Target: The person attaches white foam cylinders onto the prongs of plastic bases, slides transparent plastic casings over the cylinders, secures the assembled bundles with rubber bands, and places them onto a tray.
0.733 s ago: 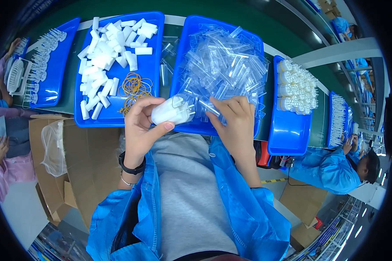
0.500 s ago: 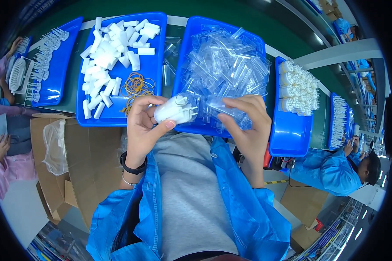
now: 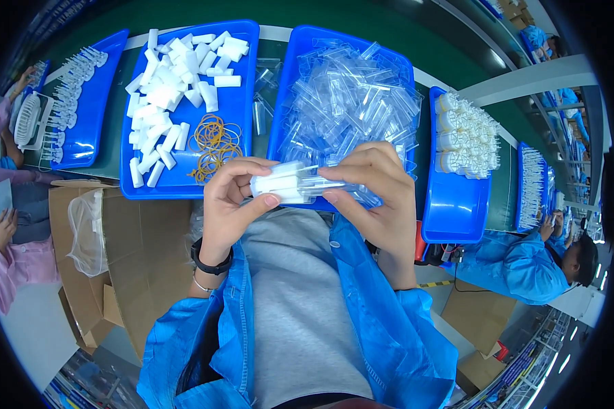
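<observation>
My left hand (image 3: pixel 228 201) grips a bundle of white foam sticks (image 3: pixel 280 184) near my chest. My right hand (image 3: pixel 375 184) holds a clear plastic sleeve (image 3: pixel 334 187) against the right end of that bundle; the two hands meet over the front edge of the table. Just behind them sits a blue tray (image 3: pixel 290 82) heaped with clear plastic sleeves (image 3: pixel 348 95). To its left, another blue tray (image 3: pixel 239 109) carries loose white foam sticks (image 3: pixel 170 88) and a pile of yellow rubber bands (image 3: pixel 215 146).
A blue tray (image 3: pixel 457 211) with banded white bundles (image 3: pixel 464 133) stands at the right. Farther trays (image 3: pixel 92 116) sit left and right on the green table (image 3: pixel 334 20). A cardboard box (image 3: pixel 116 266) with a plastic bag is at my left. Other people work at both sides.
My right hand has come back from the sleeve tray with a clear sleeve and met the bundle. The left hand turned the bundle toward it.
</observation>
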Demonstrator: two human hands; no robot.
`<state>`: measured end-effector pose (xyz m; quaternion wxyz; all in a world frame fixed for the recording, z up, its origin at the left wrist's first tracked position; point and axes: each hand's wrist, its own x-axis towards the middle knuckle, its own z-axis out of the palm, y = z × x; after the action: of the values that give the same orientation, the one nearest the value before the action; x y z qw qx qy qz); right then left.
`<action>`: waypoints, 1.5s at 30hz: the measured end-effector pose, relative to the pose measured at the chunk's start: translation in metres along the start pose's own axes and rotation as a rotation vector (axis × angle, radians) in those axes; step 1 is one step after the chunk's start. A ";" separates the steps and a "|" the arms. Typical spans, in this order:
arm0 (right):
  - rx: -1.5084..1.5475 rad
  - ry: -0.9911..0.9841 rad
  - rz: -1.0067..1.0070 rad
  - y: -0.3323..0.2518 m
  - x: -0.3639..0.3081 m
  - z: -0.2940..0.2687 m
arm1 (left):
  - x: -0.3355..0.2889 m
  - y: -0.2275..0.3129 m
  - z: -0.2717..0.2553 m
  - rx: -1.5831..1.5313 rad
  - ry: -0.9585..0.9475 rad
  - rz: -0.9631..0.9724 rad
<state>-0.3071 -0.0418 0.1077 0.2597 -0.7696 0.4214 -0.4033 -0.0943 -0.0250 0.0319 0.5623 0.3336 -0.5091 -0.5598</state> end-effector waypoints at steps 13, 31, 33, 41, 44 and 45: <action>0.088 0.110 0.017 0.004 0.003 0.015 | 0.002 0.003 0.005 0.135 -0.037 0.039; 0.311 -0.014 0.106 0.011 -0.001 0.016 | 0.002 0.000 0.009 0.210 0.032 -0.020; 0.403 -0.042 0.134 0.010 0.000 0.015 | 0.003 0.001 0.009 0.238 0.042 -0.015; 0.501 -0.059 0.223 0.005 0.002 0.018 | 0.003 0.000 0.008 0.177 0.013 -0.081; 0.456 -0.053 0.194 0.004 0.003 0.019 | 0.002 0.001 0.008 0.176 0.000 -0.101; 0.427 -0.053 0.173 0.005 0.004 0.020 | 0.002 0.001 0.008 0.177 -0.004 -0.113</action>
<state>-0.2916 -0.0463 0.0946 0.4610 -0.6686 0.3839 -0.4394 -0.1014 -0.0251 0.0353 0.4972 0.4091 -0.5379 -0.5442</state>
